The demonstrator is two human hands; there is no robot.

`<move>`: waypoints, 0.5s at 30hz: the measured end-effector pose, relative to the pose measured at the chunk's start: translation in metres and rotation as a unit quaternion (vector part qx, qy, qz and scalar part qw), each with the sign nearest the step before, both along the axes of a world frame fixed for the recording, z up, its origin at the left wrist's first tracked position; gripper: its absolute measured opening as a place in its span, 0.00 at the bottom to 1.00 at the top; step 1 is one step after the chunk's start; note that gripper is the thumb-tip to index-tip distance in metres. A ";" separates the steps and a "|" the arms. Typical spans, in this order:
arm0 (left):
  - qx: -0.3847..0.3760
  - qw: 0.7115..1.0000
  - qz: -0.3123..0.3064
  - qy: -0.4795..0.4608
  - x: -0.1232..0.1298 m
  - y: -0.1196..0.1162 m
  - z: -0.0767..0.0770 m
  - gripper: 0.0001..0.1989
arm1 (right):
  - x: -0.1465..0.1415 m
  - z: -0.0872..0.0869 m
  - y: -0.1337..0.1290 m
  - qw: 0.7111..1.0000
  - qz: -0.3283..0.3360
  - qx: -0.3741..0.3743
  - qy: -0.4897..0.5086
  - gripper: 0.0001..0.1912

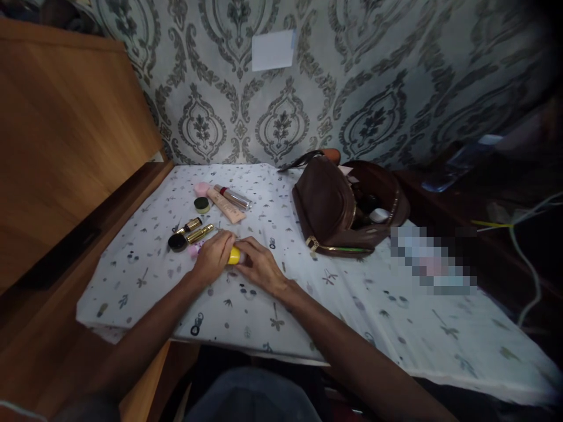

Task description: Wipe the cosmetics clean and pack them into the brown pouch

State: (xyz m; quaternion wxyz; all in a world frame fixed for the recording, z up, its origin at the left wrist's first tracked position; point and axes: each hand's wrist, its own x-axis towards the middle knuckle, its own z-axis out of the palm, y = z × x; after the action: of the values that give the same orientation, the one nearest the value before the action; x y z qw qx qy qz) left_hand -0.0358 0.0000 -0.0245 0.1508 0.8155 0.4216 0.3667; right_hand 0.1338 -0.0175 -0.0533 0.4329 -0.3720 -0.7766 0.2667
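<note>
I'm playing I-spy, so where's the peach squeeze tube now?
In the head view, the peach squeeze tube lies left of centre on the patterned white cloth, beside the red-banded tube and right of the dark-lidded jar.

Holds a small container [234, 256] between left hand [214, 257] and right hand [263, 265], above the tablecloth [272, 319], left of centre. Has a round pot [177, 242] left of and beyond the left hand, with two cosmetic tubes [200, 234] just right of and behind it. Farther back, has a lidded jar [202, 204], a squeeze tube [229, 207] to its right, and a lip gloss tube [236, 198] just behind that. Has a handbag [323, 196] to the right, beyond the right hand, with a small item [379, 215] inside its opening. Has a wooden cabinet [74, 129] along the left, a wall [281, 126] behind everything, and a sheet of paper [272, 51] on it.
</note>
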 end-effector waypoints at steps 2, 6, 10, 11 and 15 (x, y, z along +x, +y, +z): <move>-0.024 0.999 0.023 -0.020 -0.001 0.003 0.000 0.18 | -0.001 0.000 -0.001 1.000 0.022 0.000 0.010 0.24; -0.071 0.991 0.035 -0.104 -0.002 0.006 0.004 0.20 | -0.002 0.001 0.000 0.995 0.023 -0.050 0.079 0.22; -0.062 0.988 -0.020 -0.139 -0.002 0.005 0.010 0.22 | -0.005 0.000 0.004 0.966 0.010 -0.164 0.199 0.23; -0.052 0.989 -0.038 -0.134 -0.002 0.004 0.011 0.21 | -0.005 0.000 0.005 0.953 0.009 -0.196 0.231 0.24; -0.046 0.990 -0.070 -0.114 -0.001 0.003 0.010 0.20 | -0.006 0.001 0.007 0.911 -0.005 -0.267 0.314 0.30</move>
State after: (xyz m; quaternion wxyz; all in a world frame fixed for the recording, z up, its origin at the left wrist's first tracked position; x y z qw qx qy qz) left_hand -0.0369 0.0033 -0.0147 0.2609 0.7879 0.3602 0.4260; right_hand 0.1275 -0.0106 -0.0521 0.5401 -0.3746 -0.4990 0.5647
